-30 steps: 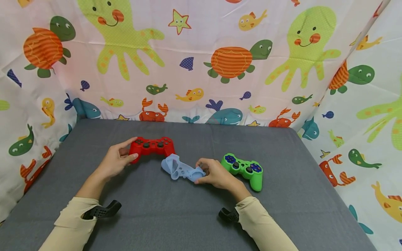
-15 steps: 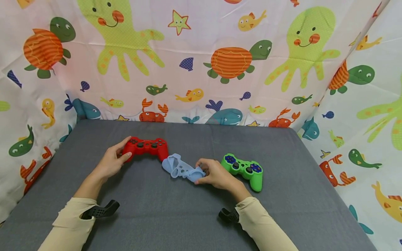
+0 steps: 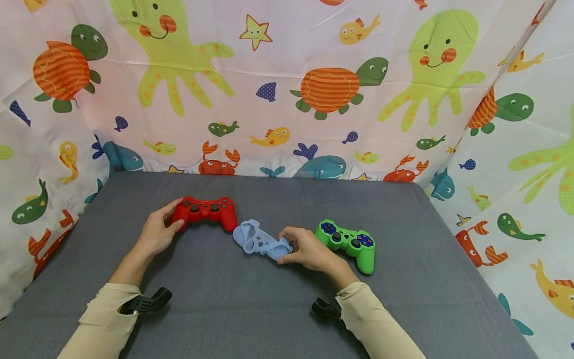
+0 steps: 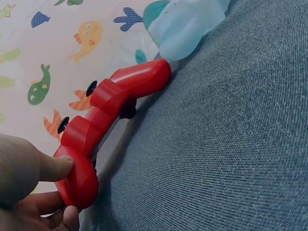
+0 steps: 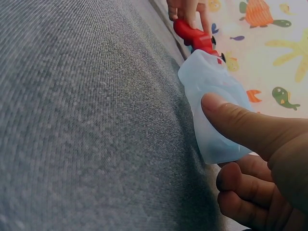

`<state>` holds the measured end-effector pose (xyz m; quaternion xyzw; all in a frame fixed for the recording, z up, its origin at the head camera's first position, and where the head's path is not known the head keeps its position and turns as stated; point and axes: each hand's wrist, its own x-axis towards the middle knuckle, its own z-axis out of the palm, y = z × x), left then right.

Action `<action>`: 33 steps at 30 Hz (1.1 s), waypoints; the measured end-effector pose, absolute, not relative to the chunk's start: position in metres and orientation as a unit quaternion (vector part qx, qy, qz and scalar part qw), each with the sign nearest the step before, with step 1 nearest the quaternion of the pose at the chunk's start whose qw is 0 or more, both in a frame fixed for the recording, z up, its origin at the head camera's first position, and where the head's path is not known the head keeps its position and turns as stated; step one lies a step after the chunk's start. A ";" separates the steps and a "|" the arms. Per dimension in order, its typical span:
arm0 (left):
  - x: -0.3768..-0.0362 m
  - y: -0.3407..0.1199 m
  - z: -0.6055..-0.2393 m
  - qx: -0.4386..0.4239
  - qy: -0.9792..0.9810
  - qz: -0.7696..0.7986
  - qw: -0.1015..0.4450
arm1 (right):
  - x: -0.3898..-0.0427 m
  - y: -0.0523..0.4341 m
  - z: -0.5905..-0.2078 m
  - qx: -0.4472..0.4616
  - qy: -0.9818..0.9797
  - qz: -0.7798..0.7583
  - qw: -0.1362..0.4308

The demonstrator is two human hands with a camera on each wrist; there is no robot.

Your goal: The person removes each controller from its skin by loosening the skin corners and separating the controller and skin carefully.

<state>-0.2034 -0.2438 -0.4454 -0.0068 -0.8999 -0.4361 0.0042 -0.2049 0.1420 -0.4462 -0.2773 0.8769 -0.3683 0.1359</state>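
Grey fabric worktop, enclosed at back and sides by a sea-creature printed curtain. Item one: red game controller, lying flat on the worktop at about 11 o'clock from the centre of the surface, buttons and sticks upward. The left hand holds the controller's left handle, thumb on the near face and fingers curled around the far side; the left wrist view shows the thumb pressed to the handle end, so this grip is grasping the red controller. Item two: pale blue silicone controller cover, empty and slightly crumpled, lying on the worktop just to the 4 o'clock side of the red controller, its left end touching or almost touching the red controller's right handle. The right hand pinches the cover's right end, thumb on top and fingers curled beneath, as the right wrist view confirms; this grip is grasping the cover. Item three: green game controller with blue buttons, resting on the worktop at 3 o'clock from the right hand, just beside its knuckles, untouched by either hand. Both forearms wear beige sleeves, each with a black wrist mount below.
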 end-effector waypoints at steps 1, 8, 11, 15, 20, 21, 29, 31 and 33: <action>-0.204 -0.245 -0.446 -0.004 -0.902 -0.432 0.001 | -0.205 0.142 -0.446 -0.278 0.877 -0.368 0.136; -0.205 -0.248 -0.449 0.004 -0.910 -0.415 -0.015 | -0.205 0.142 -0.446 -0.277 0.877 -0.367 0.137; -0.205 -0.247 -0.449 0.003 -0.912 -0.411 -0.009 | -0.205 0.141 -0.446 -0.276 0.878 -0.366 0.138; -0.204 -0.245 -0.447 0.002 -0.913 -0.408 0.000 | -0.204 0.141 -0.446 -0.276 0.880 -0.362 0.137; -0.203 -0.241 -0.444 0.002 -0.917 -0.398 0.011 | -0.204 0.142 -0.445 -0.279 0.879 -0.363 0.135; -0.203 -0.240 -0.443 0.002 -0.919 -0.394 0.019 | -0.204 0.142 -0.445 -0.279 0.878 -0.364 0.135; -0.191 -0.215 -0.421 -0.005 -0.918 -0.386 0.092 | -0.203 0.142 -0.444 -0.274 0.879 -0.364 0.141; -0.187 -0.205 -0.417 -0.021 -0.915 -0.392 0.094 | -0.203 0.142 -0.444 -0.275 0.878 -0.366 0.141; -0.184 -0.195 -0.417 -0.046 -0.911 -0.401 0.085 | -0.203 0.141 -0.444 -0.277 0.876 -0.369 0.141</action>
